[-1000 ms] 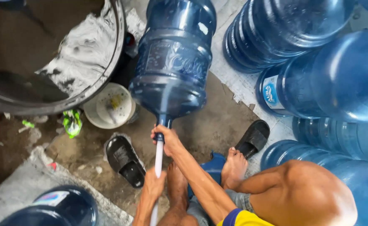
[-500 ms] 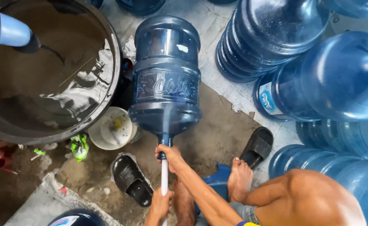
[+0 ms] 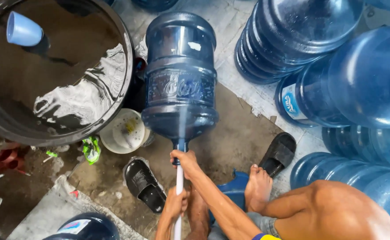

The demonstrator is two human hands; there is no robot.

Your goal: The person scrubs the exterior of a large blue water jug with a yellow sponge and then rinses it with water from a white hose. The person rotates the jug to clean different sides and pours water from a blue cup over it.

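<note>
- The rod (image 3: pixel 179 186), a thin white shaft, is cut off by the lower frame edge; its upper end is hidden inside the neck of the jug (image 3: pixel 180 75), so its tip cannot be made out.
- The jug, a large cylinder of ribbed, translucent blue plastic, is laid on the concrete floor (image 3: pixel 239 142) with its neck turned toward the person, between the tub (image 3: pixel 57 71) and the stacked jugs (image 3: pixel 328 66).
- The right hand (image 3: pixel 184 159) is closed around the rod just below the jug's neck, fingers fully wrapped.
- The left hand (image 3: pixel 176 203) is closed around the rod lower down; its fingers are curled on the shaft and partly hidden behind it.
- The tub is round, dark and glossy, holding sudsy water; a pale blue cup (image 3: pixel 23 30) is seen in it.
- A cream bowl (image 3: pixel 124 132), soiled inside, is partly covered by the jug.
- Two black sandals (image 3: pixel 145 184) (image 3: pixel 278 154) are lying on the wet floor.
- A bare foot (image 3: pixel 258 189) is rested on a blue stool (image 3: pixel 235 189), which is largely hidden by the legs.
</note>
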